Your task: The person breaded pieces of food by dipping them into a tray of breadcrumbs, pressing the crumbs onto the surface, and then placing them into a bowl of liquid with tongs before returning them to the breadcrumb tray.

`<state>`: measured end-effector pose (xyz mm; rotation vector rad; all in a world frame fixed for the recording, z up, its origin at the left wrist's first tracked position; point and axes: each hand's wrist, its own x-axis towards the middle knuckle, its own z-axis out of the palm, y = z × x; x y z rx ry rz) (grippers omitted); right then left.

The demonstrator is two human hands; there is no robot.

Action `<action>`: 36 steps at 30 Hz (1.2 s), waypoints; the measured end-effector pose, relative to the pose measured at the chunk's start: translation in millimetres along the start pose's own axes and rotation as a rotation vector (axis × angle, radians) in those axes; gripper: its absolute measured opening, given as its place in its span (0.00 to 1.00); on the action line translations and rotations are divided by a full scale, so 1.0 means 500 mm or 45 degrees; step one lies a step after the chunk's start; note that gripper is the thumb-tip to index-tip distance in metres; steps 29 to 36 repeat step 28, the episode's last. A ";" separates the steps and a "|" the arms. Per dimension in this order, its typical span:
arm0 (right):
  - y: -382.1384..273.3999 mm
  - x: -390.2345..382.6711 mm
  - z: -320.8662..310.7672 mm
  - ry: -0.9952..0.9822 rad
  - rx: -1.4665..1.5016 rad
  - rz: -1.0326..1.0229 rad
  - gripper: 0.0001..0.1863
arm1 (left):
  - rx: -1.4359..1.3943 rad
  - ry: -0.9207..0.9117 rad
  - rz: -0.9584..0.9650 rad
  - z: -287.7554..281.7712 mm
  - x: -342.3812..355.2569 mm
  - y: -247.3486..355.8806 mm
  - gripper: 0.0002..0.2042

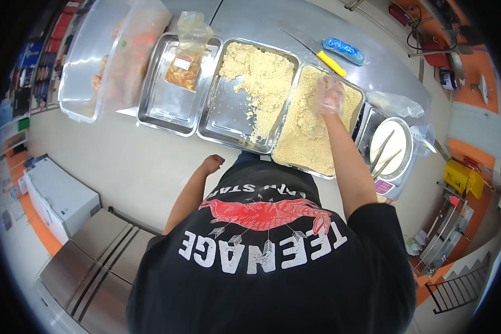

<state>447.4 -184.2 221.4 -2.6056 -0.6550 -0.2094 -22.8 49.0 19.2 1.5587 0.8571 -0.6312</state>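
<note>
My right hand (330, 96), in a clear plastic glove, is at the far right part of a metal tray (346, 161) filled with pale yellow breadcrumbs (301, 131). It touches the crumbs, and its fingers are too blurred and hidden to read. Bare, my left hand (212, 163) hangs below the table's near edge with curled fingers and nothing visible in it. Left of the filled tray, a second metal tray (225, 114) holds coarser crumbs (261, 69), heaped along its far and right sides. A third metal tray (167, 111) holds a plastic bag of orange-brown food (185, 69).
A yellow-handled knife (331, 63) and a blue wrapped roll (343, 50) lie behind the trays. Tongs (382, 150) rest in a bowl of white batter (395, 142) at right, near a clear plastic bag (395, 104). A large translucent tub (86, 78) stands at left.
</note>
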 end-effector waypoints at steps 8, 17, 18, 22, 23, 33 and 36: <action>-0.052 -0.206 -0.202 -0.777 -0.449 0.616 0.26 | 0.345 -0.131 -0.114 0.013 0.002 -0.037 0.17; -0.031 -0.344 -0.114 -0.648 -0.229 0.797 0.30 | 0.912 -0.386 0.011 -0.090 0.006 0.020 0.14; -0.012 -0.345 -0.114 -0.659 -0.146 0.818 0.31 | 0.941 -0.390 0.032 -0.100 0.010 0.035 0.15; -0.012 -0.298 -0.169 -0.797 0.118 0.997 0.31 | 0.947 -0.415 0.173 -0.117 0.033 0.066 0.14; -0.016 -0.290 -0.177 -0.745 0.115 0.969 0.31 | 0.940 -0.401 0.133 -0.114 0.035 0.078 0.14; -0.003 -0.267 -0.146 -0.708 0.374 0.784 0.32 | 0.967 -0.403 0.185 -0.097 0.043 0.109 0.14; -0.003 -0.267 -0.146 -0.708 0.374 0.784 0.32 | 0.967 -0.403 0.185 -0.097 0.043 0.109 0.14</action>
